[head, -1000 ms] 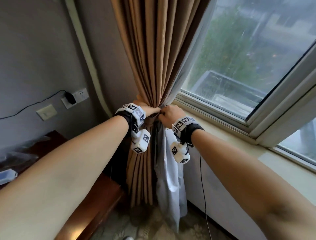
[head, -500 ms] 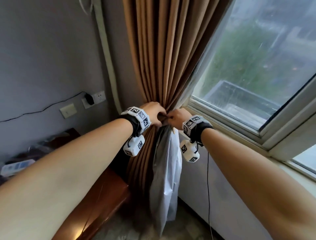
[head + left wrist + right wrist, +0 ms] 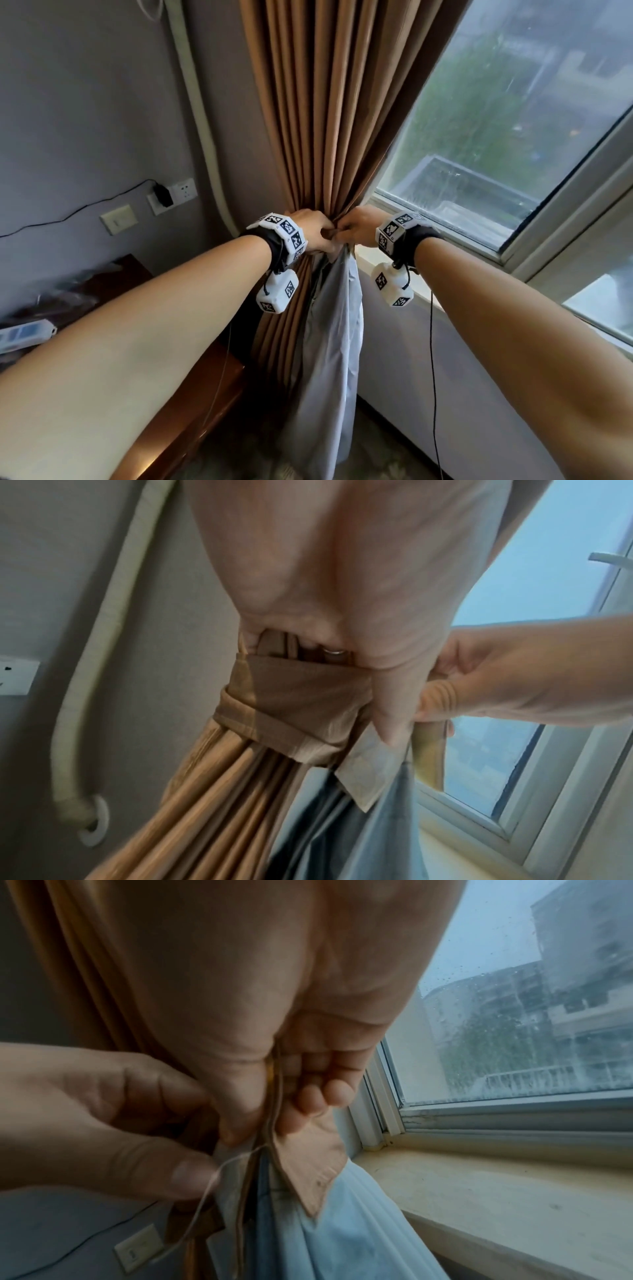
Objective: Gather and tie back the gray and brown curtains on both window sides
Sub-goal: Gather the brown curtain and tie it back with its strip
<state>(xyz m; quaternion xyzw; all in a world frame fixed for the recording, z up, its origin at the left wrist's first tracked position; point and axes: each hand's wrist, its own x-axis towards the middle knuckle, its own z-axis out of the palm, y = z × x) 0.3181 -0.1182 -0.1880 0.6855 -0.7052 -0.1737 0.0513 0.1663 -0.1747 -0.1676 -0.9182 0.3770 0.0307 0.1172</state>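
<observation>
A brown pleated curtain (image 3: 318,113) hangs left of the window, bunched together with a gray curtain (image 3: 334,329) that hangs below the hands. A brown fabric tie-back band (image 3: 294,699) wraps the bundle at waist height. My left hand (image 3: 313,231) grips the band at the bundle's left, thumb (image 3: 388,710) pressed over its end. My right hand (image 3: 358,228) pinches the other pointed band end (image 3: 308,1161) between thumb and fingers, right beside the left hand. A thin thread (image 3: 205,1199) trails from the band.
A window sill (image 3: 428,291) and glass pane (image 3: 507,113) lie to the right. A wooden table (image 3: 178,411) stands at lower left with a white device (image 3: 24,334) on it. A wall socket with plug (image 3: 171,197) and a cream pipe (image 3: 202,113) are on the gray wall.
Both hands have stayed together at the gathered bundle. The view has tilted up and shifted, so hands and curtain appear higher and further right than a second ago.
</observation>
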